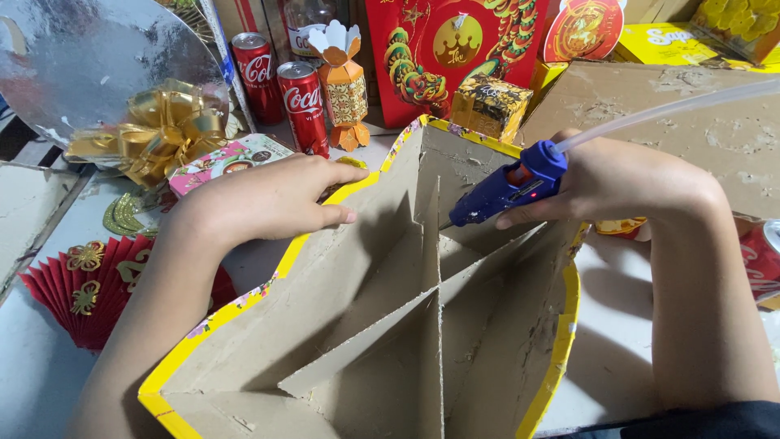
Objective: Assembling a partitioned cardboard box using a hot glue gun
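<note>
Large star-shaped grey cardboard box with yellow floral edging point(268, 341), open side up, filling the middle of a pale table point(32, 382), with upright cardboard dividers point(431, 268) meeting near its centre. Behind it, a tall red gift box with a dragon print point(455, 49); at upper left, a round silver foil board point(81, 57) carrying a gold ribbon bow point(158, 130). At far left, a folded red paper fan with gold ornaments point(89, 284). Left hand point(268, 199) resting palm-down on the box's left wall, fingers loosely together and curled over the yellow edge, clamped on nothing. Right hand point(626, 183) closed around the grip of a blue hot-glue gun point(508, 187) with a clear glue stick point(666, 110) jutting from its back, nozzle aimed at the top of the central divider, just beside it. Further back, two red drink cans point(280, 85) standing upright beside an orange candy-shaped paper box point(343, 89) and a small gold patterned cube box point(489, 106).
</note>
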